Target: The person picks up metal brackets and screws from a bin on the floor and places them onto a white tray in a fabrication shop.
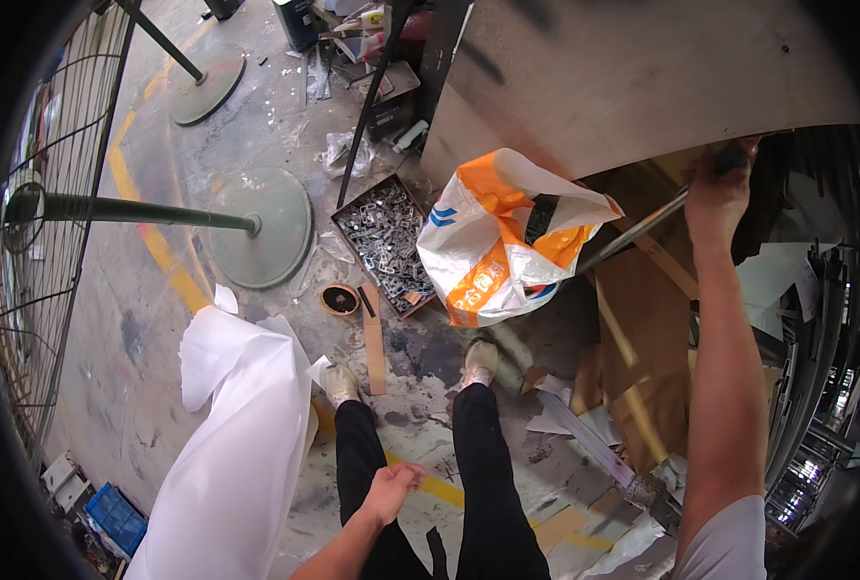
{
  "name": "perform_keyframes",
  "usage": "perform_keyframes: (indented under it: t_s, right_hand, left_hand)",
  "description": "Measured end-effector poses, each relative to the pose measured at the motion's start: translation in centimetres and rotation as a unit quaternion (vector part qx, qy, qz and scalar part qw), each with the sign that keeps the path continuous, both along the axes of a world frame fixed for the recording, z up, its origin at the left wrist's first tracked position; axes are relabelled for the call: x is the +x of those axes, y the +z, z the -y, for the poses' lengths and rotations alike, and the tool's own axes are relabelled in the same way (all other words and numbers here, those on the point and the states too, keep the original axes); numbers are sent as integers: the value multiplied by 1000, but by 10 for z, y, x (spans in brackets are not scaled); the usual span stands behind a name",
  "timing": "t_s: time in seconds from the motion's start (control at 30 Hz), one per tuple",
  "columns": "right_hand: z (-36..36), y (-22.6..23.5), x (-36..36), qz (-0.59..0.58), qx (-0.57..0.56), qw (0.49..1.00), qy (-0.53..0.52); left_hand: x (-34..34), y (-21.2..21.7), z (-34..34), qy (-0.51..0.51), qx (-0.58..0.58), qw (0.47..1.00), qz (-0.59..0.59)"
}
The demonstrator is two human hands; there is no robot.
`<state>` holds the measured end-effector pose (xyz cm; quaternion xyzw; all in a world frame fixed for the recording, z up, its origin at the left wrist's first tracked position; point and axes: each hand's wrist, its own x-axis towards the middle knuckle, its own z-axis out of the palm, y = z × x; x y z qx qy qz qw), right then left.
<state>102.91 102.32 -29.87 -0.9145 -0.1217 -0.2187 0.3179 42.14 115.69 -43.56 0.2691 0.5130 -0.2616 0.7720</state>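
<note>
My left hand (391, 491) is above my left leg, its fingers curled together with nothing visible in them. My right arm reaches forward to the far right, where my right hand (718, 208) is closed at the edge of a large grey board (623, 77). A dark thing (734, 159) shows at its fingers, too shadowed to name. Beside that hand a thin metal rod (638, 230) slants down toward a white and orange woven plastic bag (473, 280). The bag stands with its mouth crumpled open, in front of my feet.
A tray of small metal parts (381, 232) lies left of the bag, near a small round tub (339, 299) and a wooden strip (374, 348). Round green stand bases (261, 256) and a white sheet (236, 416) are at left. Cardboard (642, 319) and metal bars (807, 387) crowd the right.
</note>
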Motion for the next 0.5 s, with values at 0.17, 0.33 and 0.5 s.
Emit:
perform_keyframes:
  t_s: [0.17,0.33,0.5]
  right_hand:
    - [100,-20,90,123,-111,976,-143]
    - [112,-28,103,138,-96,971,-172]
    - [81,-64,67,14,-121,974,-191]
  left_hand:
    - [3,1,1,-4,8,1000,-12]
    - [-7,-10,12,-7,1,1000,0]
    - [7,-4,25,-29,-6,999,-18]
